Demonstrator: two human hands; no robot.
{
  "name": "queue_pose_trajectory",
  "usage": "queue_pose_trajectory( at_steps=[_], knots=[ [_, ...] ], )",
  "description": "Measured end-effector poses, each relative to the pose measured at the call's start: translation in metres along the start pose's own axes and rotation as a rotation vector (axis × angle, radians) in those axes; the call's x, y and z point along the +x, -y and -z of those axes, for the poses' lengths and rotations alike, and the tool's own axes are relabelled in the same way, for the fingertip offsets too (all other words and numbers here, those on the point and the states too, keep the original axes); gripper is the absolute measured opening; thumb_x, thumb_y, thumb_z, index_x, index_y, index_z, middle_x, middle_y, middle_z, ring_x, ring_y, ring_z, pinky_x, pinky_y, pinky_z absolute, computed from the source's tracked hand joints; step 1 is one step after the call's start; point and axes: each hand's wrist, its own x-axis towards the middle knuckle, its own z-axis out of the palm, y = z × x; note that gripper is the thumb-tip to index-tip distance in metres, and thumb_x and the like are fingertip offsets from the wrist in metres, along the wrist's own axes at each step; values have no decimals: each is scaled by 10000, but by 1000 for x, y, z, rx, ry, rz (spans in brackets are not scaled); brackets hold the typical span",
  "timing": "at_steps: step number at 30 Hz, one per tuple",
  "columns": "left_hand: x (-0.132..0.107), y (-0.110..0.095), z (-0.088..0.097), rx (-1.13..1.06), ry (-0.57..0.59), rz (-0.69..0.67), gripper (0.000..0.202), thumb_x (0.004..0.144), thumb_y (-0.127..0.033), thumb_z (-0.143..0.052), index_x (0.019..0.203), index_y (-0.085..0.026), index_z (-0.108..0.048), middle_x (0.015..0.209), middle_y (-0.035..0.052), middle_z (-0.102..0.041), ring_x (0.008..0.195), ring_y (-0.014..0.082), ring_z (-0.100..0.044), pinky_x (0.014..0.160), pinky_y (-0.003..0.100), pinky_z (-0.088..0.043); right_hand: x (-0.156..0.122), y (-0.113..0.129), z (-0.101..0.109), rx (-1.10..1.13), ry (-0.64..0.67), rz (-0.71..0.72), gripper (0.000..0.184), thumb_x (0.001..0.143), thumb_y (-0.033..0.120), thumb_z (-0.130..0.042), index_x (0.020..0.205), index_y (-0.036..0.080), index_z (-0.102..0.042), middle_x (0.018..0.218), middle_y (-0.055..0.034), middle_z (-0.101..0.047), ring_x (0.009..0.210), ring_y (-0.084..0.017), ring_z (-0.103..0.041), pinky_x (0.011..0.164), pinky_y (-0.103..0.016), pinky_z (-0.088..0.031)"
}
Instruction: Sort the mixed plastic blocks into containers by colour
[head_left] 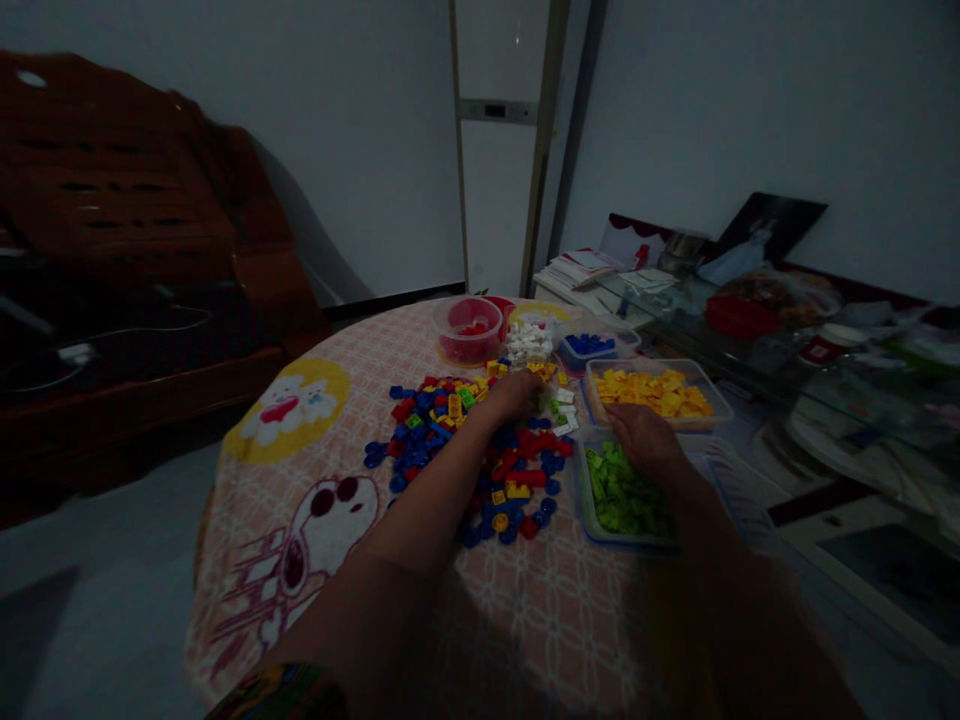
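Lying between the hands, a few white blocks [566,412] sit just right of the left hand [516,395], which looks nearer than the right hand [646,438]; their long axes are hard to read. The left fingers curl down at the mixed pile [517,465], the right ones are at the yellow-block box [694,425]; whether either grips a block, I cannot tell

V. dim; edges stretched; slt. blur

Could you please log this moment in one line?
left hand: at loose multicoloured plastic bricks | right hand: near clear rectangular plastic box holding yellow plastic bricks
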Motion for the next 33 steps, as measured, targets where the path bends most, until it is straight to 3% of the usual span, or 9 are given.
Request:
queue_pose_trajectory(
  at_steps=[4, 7, 12, 15, 18, 24, 28, 33],
  knots=[
    [-4, 15, 13, 35, 33, 99, 293, 796, -126, -637, 1053, -155, -775, 1024, 99, -766, 1006, 249, -702, 877, 296, -529, 1, 1, 3, 3, 3, 11, 409, 1002, 223, -376, 1203, 132, -721, 1210, -170, -732, 1099, -276, -669, 1010, -397, -483],
    [-1, 14, 13, 3, -34, 93, 276, 832, -134, -606, 1043, -149, -783, 1043, 109, -769, 1004, 248, -705, 907, 315, -534, 1, 0, 1, 3, 9, 21, 415, 1002, 225, -366, 1181, 129, -728, 1193, -179, -735, 1086, -280, -673, 1003, -403, -488],
    [10, -13, -13, -127, -164, -198, 432, 893, -82, -491, 1271, -156, -686, 1301, 123, -692, 1209, 225, -633, 1076, 355, -482, 0, -10, -9, 0, -86, 79, 412, 1003, 239, -373, 1208, 161, -722, 1208, -166, -732, 1118, -280, -665, 1022, -416, -490],
    [13, -27, -31, -96, -113, -305, 502, 899, -65, -471, 1376, -157, -599, 1434, 147, -599, 1296, 235, -578, 1116, 381, -456, -1, -14, -14, 12, -111, 107, 422, 1004, 247, -369, 1227, 152, -714, 1214, -174, -729, 1140, -287, -661, 1035, -433, -492],
    [12, -29, -38, -54, -43, -309, 513, 896, -78, -490, 1386, -195, -584, 1465, 140, -567, 1277, 239, -591, 1085, 377, -480, 0, -14, -13, 14, -82, 91, 442, 1011, 256, -347, 1217, 116, -712, 1198, -189, -733, 1128, -289, -668, 1030, -431, -496],
    [7, -19, -22, -77, -7, -239, 383, 875, -103, -542, 1227, -171, -675, 1314, 121, -661, 1192, 222, -636, 1020, 325, -505, 1, -7, -3, 7, -12, 65, 435, 1008, 249, -341, 1177, 129, -722, 1190, -185, -736, 1107, -287, -676, 1007, -421, -499],
    [3, -10, -7, -101, 9, -110, 253, 836, -144, -615, 1064, -151, -725, 1053, 94, -740, 980, 211, -685, 880, 291, -531, 1, -4, 0, -4, 1, 48, 434, 1006, 234, -339, 1199, 116, -710, 1202, -187, -731, 1106, -282, -674, 1008, -415, -495],
    [-2, 0, 5, -170, 28, -71, 180, 758, -100, -629, 886, -151, -744, 859, 36, -742, 801, 169, -665, 771, 248, -509, 1, -2, 1, -11, 6, 49, 428, 1009, 235, -338, 1161, 135, -725, 1179, -179, -735, 1096, -276, -672, 1012, -405, -487]
  ],
)
